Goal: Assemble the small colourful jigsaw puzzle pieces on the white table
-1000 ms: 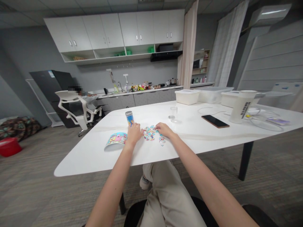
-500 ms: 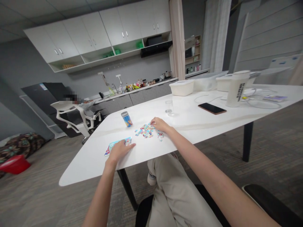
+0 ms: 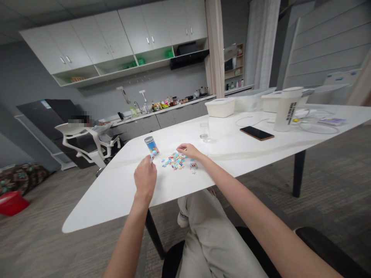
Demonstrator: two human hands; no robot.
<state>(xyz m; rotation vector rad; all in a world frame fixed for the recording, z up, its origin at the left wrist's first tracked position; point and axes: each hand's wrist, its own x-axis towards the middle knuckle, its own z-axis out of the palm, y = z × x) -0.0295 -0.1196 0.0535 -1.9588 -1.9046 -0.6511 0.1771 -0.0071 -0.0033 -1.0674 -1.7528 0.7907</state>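
My left hand point(image 3: 145, 176) is closed around a colourful picture card point(image 3: 153, 155), raised off the table and seen nearly edge-on, so its picture is mostly hidden. Just beyond it stands a blue cylindrical tin point(image 3: 151, 144) with a grey lid. My right hand point(image 3: 191, 151) hovers at the far edge of a loose pile of small jigsaw pieces point(image 3: 174, 161), its fingers bent together. Whatever may be between those fingertips is too small to make out. Nearer to me, a small cluster of joined jigsaw pieces point(image 3: 193, 166) lies below my right wrist.
On the white table point(image 3: 110, 193) are a clear cup point(image 3: 204, 133), a black phone point(image 3: 256, 133), a white tumbler point(image 3: 286, 110), cables and a white lidded box point(image 3: 220, 107). A person sits in a white chair point(image 3: 84, 141) beyond the left end.
My left hand has lifted the picture card from the table and moved it forward toward the tin. My right hand stays by the pieces, shifted slightly. The view has turned a little.
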